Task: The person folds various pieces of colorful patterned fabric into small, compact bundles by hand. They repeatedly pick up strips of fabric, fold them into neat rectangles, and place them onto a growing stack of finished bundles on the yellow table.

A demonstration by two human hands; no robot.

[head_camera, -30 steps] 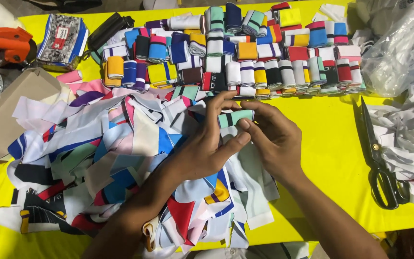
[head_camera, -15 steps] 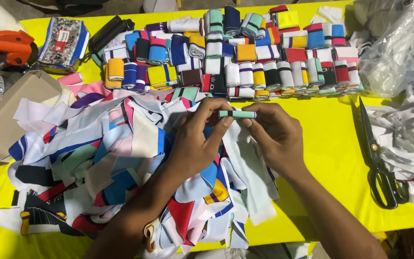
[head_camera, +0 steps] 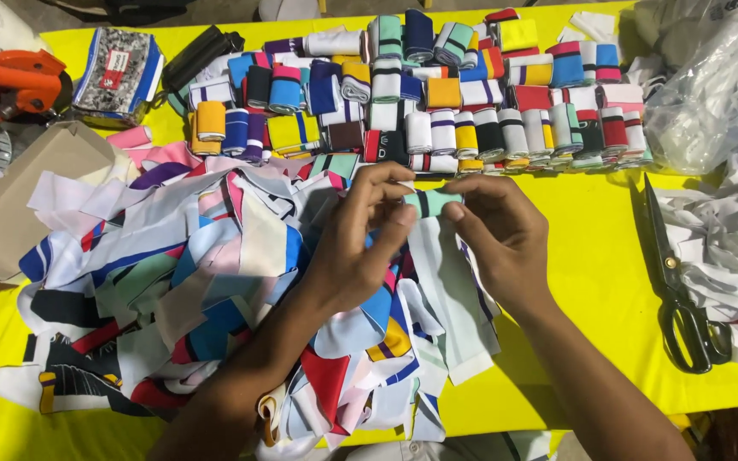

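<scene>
Both hands meet over a yellow table [head_camera: 591, 256]. My left hand [head_camera: 360, 243] and my right hand [head_camera: 501, 235] pinch the two ends of a small mint-green fabric strip with a dark stripe [head_camera: 431, 201], partly rolled, its white tail hanging down over the pile. Under my left forearm lies a heap of loose coloured fabric strips [head_camera: 207, 282], white, blue, pink, red and black. Beyond the hands stand rows of rolled fabric strips [head_camera: 437, 94] in many colours.
Black-handled scissors [head_camera: 681, 286] lie at the right beside white fabric scraps [head_camera: 723, 235] and a clear plastic bag [head_camera: 711, 77]. A cardboard box [head_camera: 19, 192] and an orange tool [head_camera: 10, 77] sit at the left, with a patterned pouch [head_camera: 117, 72] behind.
The hands have lifted slightly and moved toward the rows of rolls, turning the mint strip between the fingers; the roll is held higher above the pile than before.
</scene>
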